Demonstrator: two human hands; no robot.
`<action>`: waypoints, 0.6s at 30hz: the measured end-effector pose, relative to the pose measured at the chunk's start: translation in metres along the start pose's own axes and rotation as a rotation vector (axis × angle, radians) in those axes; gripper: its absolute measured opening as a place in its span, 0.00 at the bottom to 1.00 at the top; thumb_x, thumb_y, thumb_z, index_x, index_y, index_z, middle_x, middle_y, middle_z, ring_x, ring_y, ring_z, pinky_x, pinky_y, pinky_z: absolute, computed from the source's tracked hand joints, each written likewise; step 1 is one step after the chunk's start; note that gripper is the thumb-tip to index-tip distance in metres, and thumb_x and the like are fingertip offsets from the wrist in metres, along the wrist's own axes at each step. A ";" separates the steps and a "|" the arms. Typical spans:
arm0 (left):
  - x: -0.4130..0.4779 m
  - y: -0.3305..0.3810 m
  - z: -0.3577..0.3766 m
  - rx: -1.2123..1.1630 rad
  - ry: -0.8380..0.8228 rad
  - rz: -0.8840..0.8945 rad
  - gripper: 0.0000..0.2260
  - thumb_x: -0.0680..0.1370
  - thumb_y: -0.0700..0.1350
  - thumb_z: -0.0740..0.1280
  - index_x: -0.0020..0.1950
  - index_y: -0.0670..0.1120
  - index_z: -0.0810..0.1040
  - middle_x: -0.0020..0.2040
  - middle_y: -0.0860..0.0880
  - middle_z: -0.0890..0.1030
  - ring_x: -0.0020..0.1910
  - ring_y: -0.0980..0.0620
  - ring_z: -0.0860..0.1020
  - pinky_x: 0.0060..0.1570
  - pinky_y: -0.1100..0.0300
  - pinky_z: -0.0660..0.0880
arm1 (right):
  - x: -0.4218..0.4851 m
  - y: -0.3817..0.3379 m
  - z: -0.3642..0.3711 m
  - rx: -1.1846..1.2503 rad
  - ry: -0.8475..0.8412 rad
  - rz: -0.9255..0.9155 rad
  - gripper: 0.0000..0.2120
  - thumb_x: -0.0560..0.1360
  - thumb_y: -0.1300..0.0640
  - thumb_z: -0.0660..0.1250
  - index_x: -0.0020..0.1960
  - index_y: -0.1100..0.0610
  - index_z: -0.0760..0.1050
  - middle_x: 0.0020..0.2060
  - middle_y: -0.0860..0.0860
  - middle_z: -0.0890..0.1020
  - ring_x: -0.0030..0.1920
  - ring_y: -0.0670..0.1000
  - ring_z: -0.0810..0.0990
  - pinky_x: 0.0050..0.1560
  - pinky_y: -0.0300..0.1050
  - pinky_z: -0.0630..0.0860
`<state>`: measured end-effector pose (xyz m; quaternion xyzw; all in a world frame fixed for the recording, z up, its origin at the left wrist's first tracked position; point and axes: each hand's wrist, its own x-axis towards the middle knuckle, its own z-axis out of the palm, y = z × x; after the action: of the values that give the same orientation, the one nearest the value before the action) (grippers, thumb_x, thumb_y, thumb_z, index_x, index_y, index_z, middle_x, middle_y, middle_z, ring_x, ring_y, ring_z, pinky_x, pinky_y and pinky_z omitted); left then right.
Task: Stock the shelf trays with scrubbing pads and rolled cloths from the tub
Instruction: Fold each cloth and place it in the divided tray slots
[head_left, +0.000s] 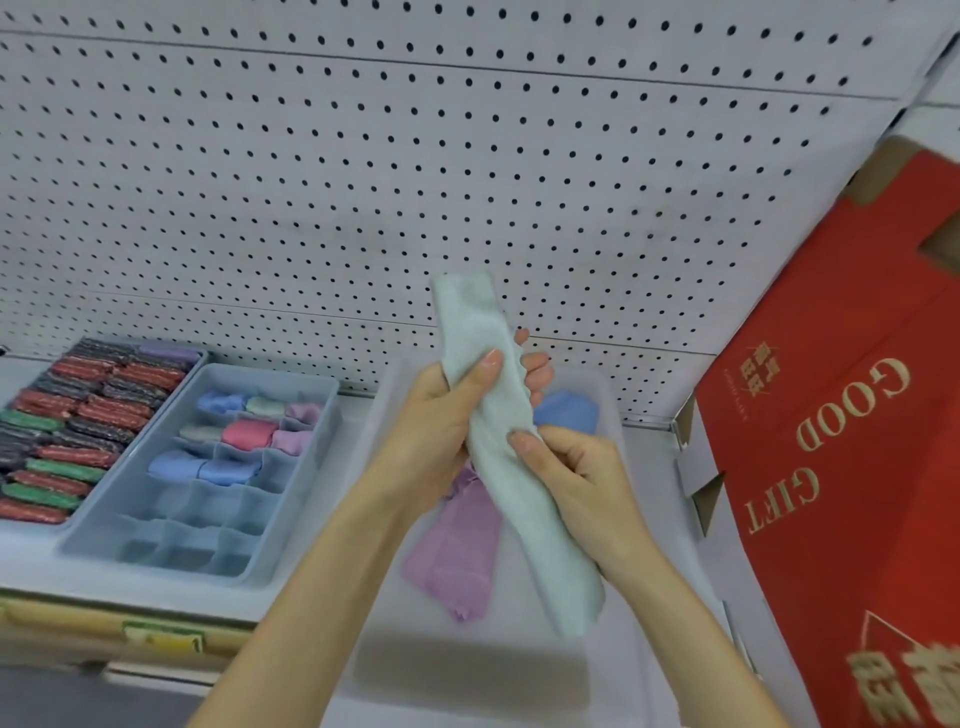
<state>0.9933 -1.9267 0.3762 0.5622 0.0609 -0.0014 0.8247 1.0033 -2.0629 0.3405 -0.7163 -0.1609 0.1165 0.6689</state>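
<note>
Above the clear plastic tub (631, 530) I hold a long, pale green cloth (480, 332), folded lengthwise. My left hand (441, 415) grips its upper part, thumb across the front. My right hand (576, 478) pinches it lower down. Inside the tub lie a purple cloth (457, 556) and a blue cloth (569, 410). To the left stands a grey divided tray (306, 467) with rolled cloths in its far cells and bare near cells. Further left, another tray (200, 358) is packed with red, green and dark scrubbing pads (78, 415).
A white pegboard (415, 182) backs the shelf. A large red gift carton (841, 441) leans at the right, close to the tub. The shelf's front edge (104, 623) carries a price label strip.
</note>
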 end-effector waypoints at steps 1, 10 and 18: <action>-0.001 -0.002 -0.002 0.105 0.026 -0.018 0.11 0.81 0.49 0.61 0.61 0.50 0.78 0.55 0.49 0.83 0.56 0.50 0.81 0.58 0.39 0.73 | 0.000 0.000 -0.003 -0.002 -0.026 0.013 0.26 0.73 0.48 0.66 0.35 0.72 0.66 0.27 0.57 0.67 0.30 0.51 0.64 0.28 0.40 0.61; -0.031 -0.033 -0.017 0.260 0.101 -0.224 0.12 0.74 0.35 0.70 0.57 0.40 0.78 0.48 0.43 0.85 0.46 0.50 0.84 0.43 0.61 0.80 | -0.003 0.019 -0.008 0.185 0.119 0.187 0.01 0.71 0.64 0.71 0.42 0.62 0.81 0.40 0.61 0.84 0.40 0.54 0.81 0.43 0.51 0.77; -0.041 -0.054 -0.009 0.404 0.359 0.142 0.09 0.73 0.32 0.69 0.47 0.44 0.75 0.40 0.40 0.83 0.40 0.44 0.81 0.45 0.47 0.79 | -0.010 0.020 -0.019 0.202 0.014 0.133 0.14 0.69 0.72 0.71 0.48 0.56 0.77 0.40 0.52 0.84 0.40 0.49 0.81 0.40 0.38 0.76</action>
<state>0.9475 -1.9411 0.3269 0.7093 0.1652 0.1440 0.6699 1.0026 -2.0850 0.3219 -0.6552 -0.0956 0.1712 0.7296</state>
